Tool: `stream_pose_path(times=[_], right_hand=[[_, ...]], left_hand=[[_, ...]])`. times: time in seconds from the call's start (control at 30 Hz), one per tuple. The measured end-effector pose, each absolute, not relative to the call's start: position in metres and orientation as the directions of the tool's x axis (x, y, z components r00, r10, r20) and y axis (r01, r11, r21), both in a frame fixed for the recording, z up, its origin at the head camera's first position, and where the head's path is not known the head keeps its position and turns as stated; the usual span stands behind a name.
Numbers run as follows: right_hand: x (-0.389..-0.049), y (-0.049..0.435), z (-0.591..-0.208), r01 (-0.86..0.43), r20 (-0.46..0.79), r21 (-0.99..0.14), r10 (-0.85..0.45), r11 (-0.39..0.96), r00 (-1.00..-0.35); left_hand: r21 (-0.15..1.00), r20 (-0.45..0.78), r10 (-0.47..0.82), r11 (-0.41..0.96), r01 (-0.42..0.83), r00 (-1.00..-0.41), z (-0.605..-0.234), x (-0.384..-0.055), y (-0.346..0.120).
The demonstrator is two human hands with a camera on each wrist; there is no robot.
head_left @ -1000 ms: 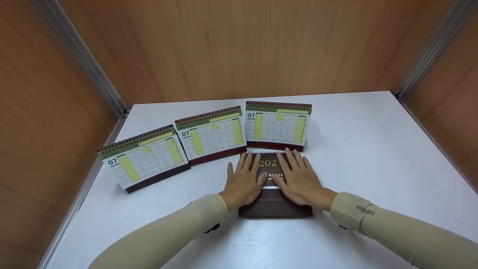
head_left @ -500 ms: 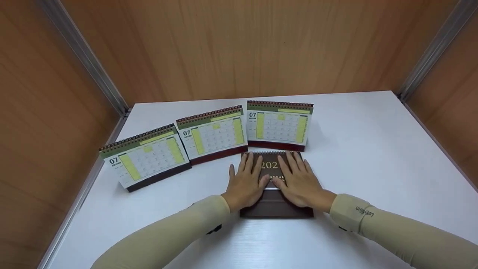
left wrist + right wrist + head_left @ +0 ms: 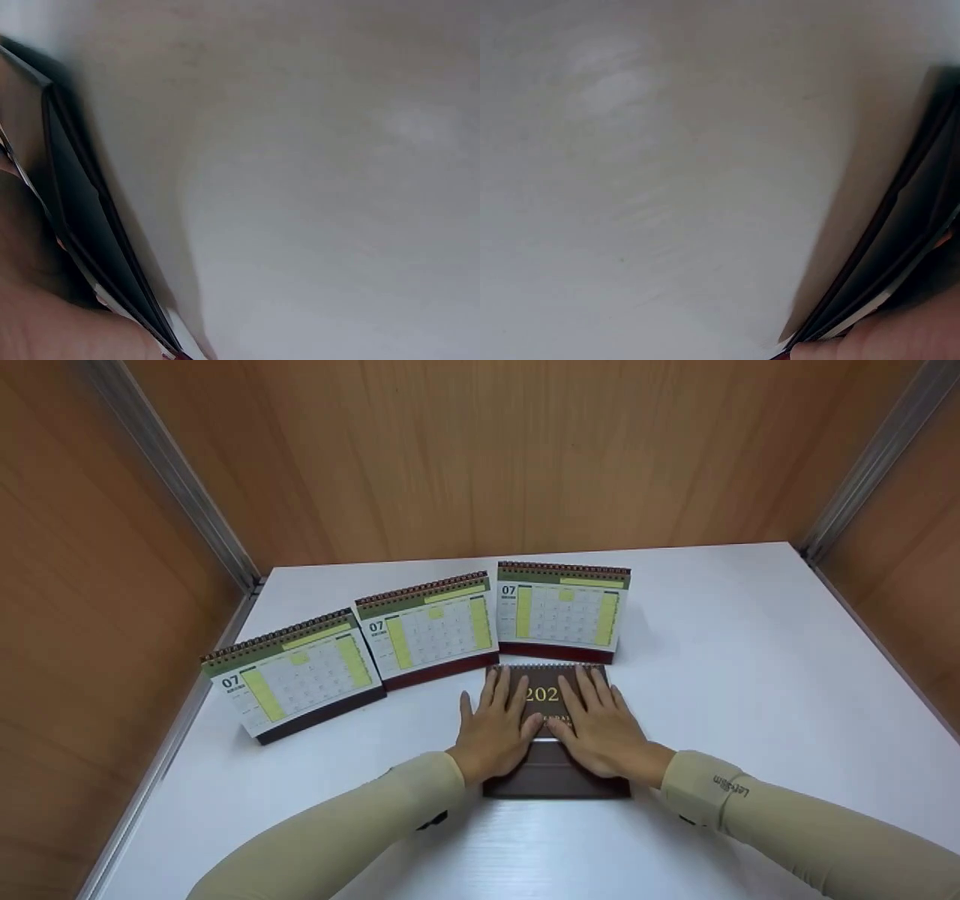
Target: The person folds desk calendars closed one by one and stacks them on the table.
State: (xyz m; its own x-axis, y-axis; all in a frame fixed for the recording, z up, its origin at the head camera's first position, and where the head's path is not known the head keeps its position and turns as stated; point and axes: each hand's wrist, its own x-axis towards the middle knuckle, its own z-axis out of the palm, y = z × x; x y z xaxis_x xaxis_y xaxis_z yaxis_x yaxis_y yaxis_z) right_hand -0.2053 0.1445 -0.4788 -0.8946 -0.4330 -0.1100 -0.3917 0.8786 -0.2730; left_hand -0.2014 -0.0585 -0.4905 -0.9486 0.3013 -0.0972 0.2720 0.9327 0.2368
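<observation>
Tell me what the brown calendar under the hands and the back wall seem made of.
Brown calendar: probably stiff card, smooth, fairly matte, judging by flat, straight-edged panels.
Back wall: wood or laminate, smooth-looking, given its grain.

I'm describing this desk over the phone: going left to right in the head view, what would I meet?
Left wood panel, black-based calendar, red-based middle calendar, left hand, right hand, right wood panel. Overlapping, so unplaced: brown calendar, rearmost calendar.
</observation>
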Motion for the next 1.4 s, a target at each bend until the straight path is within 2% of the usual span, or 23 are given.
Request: stream_pose_path(times=[0.77,1.07,1.4], right_hand=[[-0.206,0.146,-0.487,-0.399,-0.106,-0.269,-0.439,0.876,-0.892],[-0.203,0.143,-0.481,-0.384,-0.135,-0.311,-0.44,0.87,-0.888],[-0.206,0.144,-0.486,-0.378,-0.16,-0.293,-0.435,0.878,-0.886]], left_hand=[[0.198,-0.086,0.307,0.938,0.285,-0.948,-0.498,-0.201,-0.057],[0.177,-0.107,0.327,0.936,0.306,-0.939,-0.498,-0.201,-0.058],[0.156,-0.117,0.319,0.941,0.299,-0.941,-0.5,-0.203,-0.056]])
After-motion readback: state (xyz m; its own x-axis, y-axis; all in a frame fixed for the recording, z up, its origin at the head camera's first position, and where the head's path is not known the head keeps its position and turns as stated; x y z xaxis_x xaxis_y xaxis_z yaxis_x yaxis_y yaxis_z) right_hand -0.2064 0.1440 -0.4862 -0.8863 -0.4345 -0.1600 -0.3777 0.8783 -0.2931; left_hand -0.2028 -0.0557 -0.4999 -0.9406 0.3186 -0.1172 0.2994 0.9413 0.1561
